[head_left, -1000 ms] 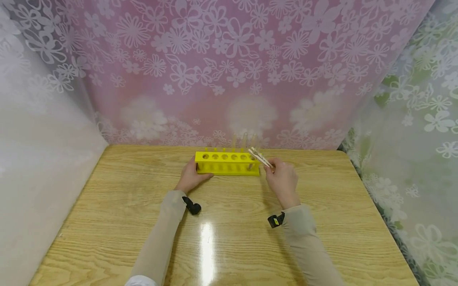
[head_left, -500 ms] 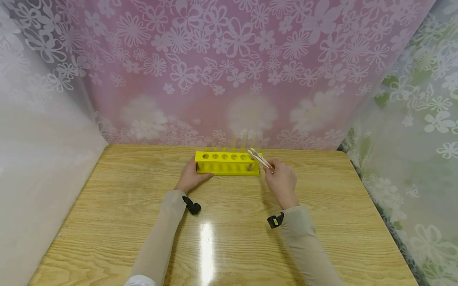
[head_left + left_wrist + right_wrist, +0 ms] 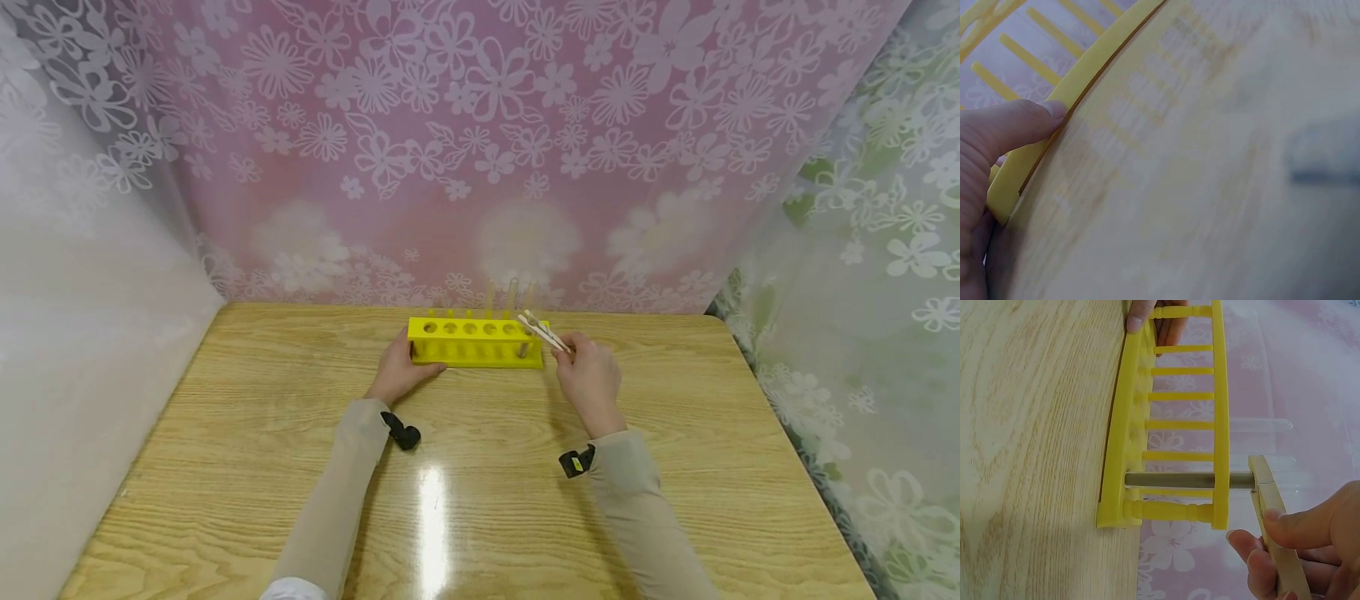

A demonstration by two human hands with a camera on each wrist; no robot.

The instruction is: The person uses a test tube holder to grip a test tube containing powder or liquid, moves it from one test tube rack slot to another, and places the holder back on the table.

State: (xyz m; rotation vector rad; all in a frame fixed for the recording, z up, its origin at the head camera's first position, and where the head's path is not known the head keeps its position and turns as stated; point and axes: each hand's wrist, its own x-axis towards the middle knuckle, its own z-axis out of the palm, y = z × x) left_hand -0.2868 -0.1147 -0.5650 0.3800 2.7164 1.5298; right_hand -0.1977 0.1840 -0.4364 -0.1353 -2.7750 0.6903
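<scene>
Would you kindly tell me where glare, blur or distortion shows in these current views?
Head: glare streaks the table, and the tubes look faint; left wrist: a dark shape at right is badly blurred; right wrist: the rack looks slightly bowed.

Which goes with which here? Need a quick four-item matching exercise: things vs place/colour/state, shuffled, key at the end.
Column 1
1. left hand
2. test tube rack
3. backdrop
4. right hand

Column 2
A. yellow, standing on the table
B. holding the wooden clamp
C. pink with pale flowers, behind the table
D. at the rack's left end in the head view, thumb on its base

Pairs: 1-D, 2-A, 3-C, 4-B
</scene>
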